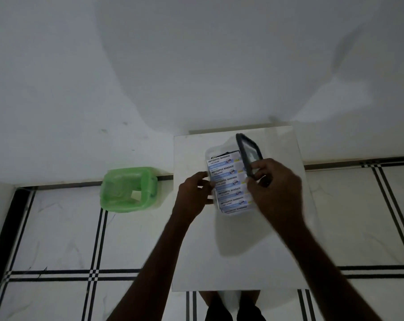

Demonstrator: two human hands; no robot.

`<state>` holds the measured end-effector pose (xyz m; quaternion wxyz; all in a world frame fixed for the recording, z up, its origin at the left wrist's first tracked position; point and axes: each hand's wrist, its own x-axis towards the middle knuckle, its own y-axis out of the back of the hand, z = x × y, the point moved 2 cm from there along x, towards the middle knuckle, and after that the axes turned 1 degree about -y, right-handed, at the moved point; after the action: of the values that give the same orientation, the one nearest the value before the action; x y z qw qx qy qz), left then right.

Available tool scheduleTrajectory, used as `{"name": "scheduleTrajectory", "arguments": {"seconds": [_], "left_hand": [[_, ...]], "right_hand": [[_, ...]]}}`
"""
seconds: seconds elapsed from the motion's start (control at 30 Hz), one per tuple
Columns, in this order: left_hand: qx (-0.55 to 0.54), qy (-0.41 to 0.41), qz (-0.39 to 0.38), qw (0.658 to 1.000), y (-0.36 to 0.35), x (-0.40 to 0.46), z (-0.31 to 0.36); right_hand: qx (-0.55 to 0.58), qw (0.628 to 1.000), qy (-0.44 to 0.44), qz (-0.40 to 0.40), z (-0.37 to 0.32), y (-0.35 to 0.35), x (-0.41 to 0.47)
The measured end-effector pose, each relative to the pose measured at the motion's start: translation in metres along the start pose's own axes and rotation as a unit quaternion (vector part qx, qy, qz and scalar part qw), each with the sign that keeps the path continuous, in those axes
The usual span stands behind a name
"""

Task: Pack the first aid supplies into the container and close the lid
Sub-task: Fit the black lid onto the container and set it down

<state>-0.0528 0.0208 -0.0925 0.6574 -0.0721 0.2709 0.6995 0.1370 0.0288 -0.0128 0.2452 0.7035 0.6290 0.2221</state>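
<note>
A clear plastic container (209,154) stands on a white table (238,251) and is filled with several white and blue packets (228,181) marked ANTISEPTIC BANDAGE. My left hand (192,195) grips the container's left side. My right hand (275,186) holds a dark grey lid (248,151) with a clear panel, tilted up on edge over the container's right side. The container's right wall is hidden behind the lid and my hand.
A green bin (126,189) lined with a green bag stands on the tiled floor (57,239) to the left of the table, against the white wall (196,66). My legs show under the table's near edge.
</note>
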Motion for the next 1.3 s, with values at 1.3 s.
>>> {"name": "scheduleTrajectory", "arguments": {"seconds": [1.3], "left_hand": [[-0.035, 0.042, 0.109, 0.992, 0.004, 0.009, 0.014]], "right_hand": [[-0.046, 0.981, -0.132, -0.133, 0.073, -0.026, 0.058]]}}
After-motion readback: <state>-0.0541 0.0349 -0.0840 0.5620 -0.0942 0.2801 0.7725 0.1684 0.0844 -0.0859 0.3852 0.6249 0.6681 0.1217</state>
